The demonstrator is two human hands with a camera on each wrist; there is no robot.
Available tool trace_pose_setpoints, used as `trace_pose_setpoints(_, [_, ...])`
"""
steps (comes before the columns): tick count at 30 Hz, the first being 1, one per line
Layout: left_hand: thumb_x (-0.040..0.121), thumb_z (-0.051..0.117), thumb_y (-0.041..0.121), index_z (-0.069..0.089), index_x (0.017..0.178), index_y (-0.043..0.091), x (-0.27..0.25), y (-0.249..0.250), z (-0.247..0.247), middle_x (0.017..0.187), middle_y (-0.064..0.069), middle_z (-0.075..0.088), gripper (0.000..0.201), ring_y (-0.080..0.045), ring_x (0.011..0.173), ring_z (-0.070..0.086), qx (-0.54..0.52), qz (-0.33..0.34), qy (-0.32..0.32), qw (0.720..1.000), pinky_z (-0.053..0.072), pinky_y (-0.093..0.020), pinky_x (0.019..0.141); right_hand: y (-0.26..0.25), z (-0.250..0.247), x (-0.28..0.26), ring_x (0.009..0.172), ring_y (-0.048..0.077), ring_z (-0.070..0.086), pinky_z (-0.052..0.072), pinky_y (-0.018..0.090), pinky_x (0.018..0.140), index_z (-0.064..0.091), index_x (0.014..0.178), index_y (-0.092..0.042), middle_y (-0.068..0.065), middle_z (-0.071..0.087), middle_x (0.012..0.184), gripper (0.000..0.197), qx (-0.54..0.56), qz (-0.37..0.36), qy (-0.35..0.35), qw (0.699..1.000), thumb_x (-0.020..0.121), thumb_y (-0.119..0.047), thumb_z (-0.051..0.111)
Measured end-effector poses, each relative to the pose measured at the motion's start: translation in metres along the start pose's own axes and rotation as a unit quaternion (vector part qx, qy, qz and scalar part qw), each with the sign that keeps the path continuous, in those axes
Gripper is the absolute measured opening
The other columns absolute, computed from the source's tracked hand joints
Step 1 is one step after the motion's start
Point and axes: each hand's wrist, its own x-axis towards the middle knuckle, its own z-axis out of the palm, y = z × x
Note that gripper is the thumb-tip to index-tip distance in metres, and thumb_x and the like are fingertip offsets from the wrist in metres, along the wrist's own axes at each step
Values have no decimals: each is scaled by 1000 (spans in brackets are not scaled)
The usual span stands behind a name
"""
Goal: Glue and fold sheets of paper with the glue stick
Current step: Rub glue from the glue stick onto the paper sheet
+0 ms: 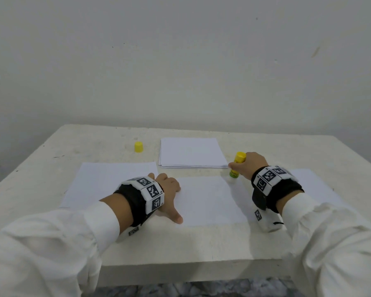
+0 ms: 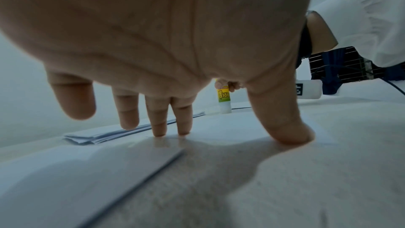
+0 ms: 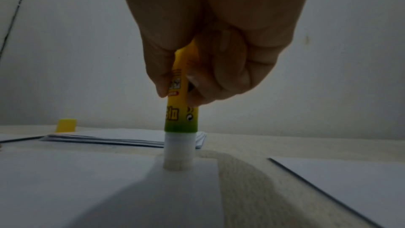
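Glue stick (image 3: pixel 181 119) gripped upright in right hand (image 1: pixel 247 166), tip on sheet (image 1: pixel 210 200); left hand (image 1: pixel 169 187), fingers straight, presses sheet's opposite edge.

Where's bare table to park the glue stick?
Free: the near strip of table in front of the middle sheet, and the far left corner beyond the yellow cap. Crowded: mid-table, between the paper stack, left sheet and right sheet.
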Motion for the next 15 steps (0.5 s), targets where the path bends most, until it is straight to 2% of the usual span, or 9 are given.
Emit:
trace_pose_setpoints(3, [58, 66, 77, 27, 142, 31, 1, -1, -1, 147, 7, 28, 104, -21, 138, 19, -31, -25, -23, 999, 20, -44, 110, 4, -2, 1, 55, 13, 40, 28, 24, 46, 40, 64, -14, 0, 42, 64, 41, -4, 8, 0, 1000, 85, -41, 62])
trace_pose_setpoints(6, [45, 66, 83, 23, 139, 42, 1, -3, 0, 153, -1, 17, 112, -33, 140, 16, -52, -59, -48, 996, 23, -51, 110, 4, -4, 0, 61, 17, 45, 27, 25, 45, 40, 64, -14, 0, 43, 64, 39, -4, 23, -3, 1000, 85, -39, 62])
trace_pose_setpoints(9, [47, 65, 84, 13, 144, 43, -1, -3, -1, 157, -2, 8, 118, -37, 140, 14, -49, -72, -57, 995, 22, -53, 111, 3, -9, -5, 63, 19, 45, 27, 25, 46, 40, 64, -14, 2, 45, 66, 36, 23, 36, 2, 999, 84, -33, 61])
trace_pose_setpoints(12, [56, 65, 82, 4, 149, 39, -5, -3, -4, 158, -4, 4, 119, -38, 142, 10, -39, -71, -52, 995, 17, -52, 113, -12, -14, -18, 66, 25, 47, 31, 26, 51, 41, 63, -13, 4, 48, 66, 29, 111, -11, 44, 993, 83, -25, 57])
trace_pose_setpoints(15, [63, 62, 80, 3, 151, 33, -5, -6, -3, 160, 7, -2, 116, -26, 146, -4, -26, -39, -47, 998, 5, -51, 116, -41, -12, -38, 62, 22, 48, 35, 27, 55, 43, 64, -15, 4, 54, 68, 25, 175, -90, 36, 980, 81, -28, 56])
